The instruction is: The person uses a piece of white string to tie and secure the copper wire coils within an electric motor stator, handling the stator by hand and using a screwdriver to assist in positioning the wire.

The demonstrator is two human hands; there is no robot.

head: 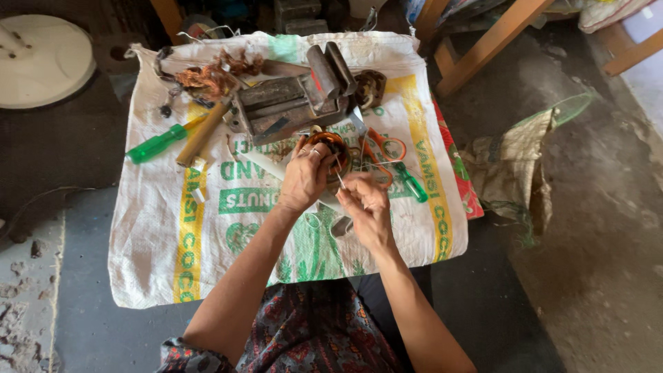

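A: Two hands at work over a printed white sack spread on the floor. Left hand is closed around a small round coil of copper-brown wire, just near of the grey metal vise.

B: And the right?

A: Right hand has its fingers pinched narrow on a thin pale stick or wire whose far end points up into the coil. Cannot tell exactly what that thin piece is; too small.

B: How would the coil handle?

A: Light, by the look, since one hand carries it with ease. My guess is the fine windings are fragile: they could bend, scrape or spring loose if squeezed. Best held as it is now, by the outer rim, palm cupping from the left, leaving the middle free.

B: Slippery?

A: Likely smooth, if the wire is varnished. The thin piece looks stiff but slight, so a fingertip pinch low on its near end suits it.

B: What lies around?

A: Green-handled screwdriver and a wooden-handled tool to the far left. Orange-handled scissors just right of the coil, with a second, smaller green-handled tool near them. Tangle of brown wire scraps at the far edge.
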